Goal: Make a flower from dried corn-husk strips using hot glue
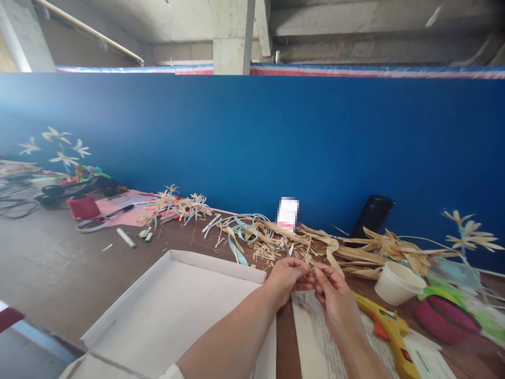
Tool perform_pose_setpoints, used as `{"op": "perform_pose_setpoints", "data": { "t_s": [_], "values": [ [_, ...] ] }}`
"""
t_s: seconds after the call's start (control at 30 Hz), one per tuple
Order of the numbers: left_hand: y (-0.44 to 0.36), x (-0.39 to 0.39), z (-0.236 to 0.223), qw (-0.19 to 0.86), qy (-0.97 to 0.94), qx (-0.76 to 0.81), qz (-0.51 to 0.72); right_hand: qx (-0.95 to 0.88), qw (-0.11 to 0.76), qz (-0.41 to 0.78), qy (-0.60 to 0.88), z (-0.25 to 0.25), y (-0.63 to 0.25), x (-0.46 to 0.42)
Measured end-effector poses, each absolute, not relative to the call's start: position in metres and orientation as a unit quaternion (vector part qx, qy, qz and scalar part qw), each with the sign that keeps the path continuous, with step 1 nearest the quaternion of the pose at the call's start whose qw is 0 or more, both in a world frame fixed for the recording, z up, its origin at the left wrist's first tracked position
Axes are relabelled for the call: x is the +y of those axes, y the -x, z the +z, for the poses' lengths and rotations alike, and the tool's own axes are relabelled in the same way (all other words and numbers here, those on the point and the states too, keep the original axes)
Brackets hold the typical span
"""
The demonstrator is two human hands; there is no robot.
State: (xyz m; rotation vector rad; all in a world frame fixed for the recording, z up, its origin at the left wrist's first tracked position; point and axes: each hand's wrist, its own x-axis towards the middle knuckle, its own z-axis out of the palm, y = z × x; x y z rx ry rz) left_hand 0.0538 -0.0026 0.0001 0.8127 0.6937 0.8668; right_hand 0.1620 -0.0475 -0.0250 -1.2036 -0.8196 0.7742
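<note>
1. Straw-coloured and thin, a small pale piece (308, 255) stands at the fingertips, at the centre of the dial used here; the fingers hide much of it, so its full shape cannot be told.
2. Both hands grasp it in a pinch: the left hand (290, 281) from 9 o'clock, the right hand (333, 292) from about 4 o'clock, thumbs and forefingers nearly meeting.
3. The piece looks dry and likely to split, so a light, even pinch with the finger pads should serve better than a hard squeeze.
4. Keeping one hand as the steady anchor and letting the other make small turns would probably keep the piece from twisting.
5. Forearms low and wrists relaxed would suit such fine work; the worktop (130, 273) could bear their weight.
6. The scissors (291, 249) lie near, between 10 and 11 o'clock, among husk scraps (266, 250); the fingers had best keep off the blades.
7. The yellow glue gun (398, 337) lies near 4 o'clock, beside the right forearm; its nozzle may be hot, so that wrist should keep clear.
8. A paper cup (396, 287) stands at 3 o'clock, the white box (197, 300) at 8.
</note>
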Motion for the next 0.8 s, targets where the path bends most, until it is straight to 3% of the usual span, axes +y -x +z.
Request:
{"op": "perform_pose_setpoints", "data": {
  "t_s": [0.23,0.5,0.8],
  "values": [
    [-0.052,-0.003,0.001,0.784,-0.354,0.278,0.428,-0.362,0.675,0.366,0.528,-0.027,-0.165,-0.047],
    [-0.061,0.004,-0.006,0.707,-0.399,0.307,0.497,-0.309,0.681,0.389,0.538,-0.016,-0.157,-0.049],
    [-0.057,-0.001,-0.002,0.685,-0.451,0.3,0.487,-0.29,0.717,0.382,0.505,-0.011,-0.159,-0.05]
  ]
}}
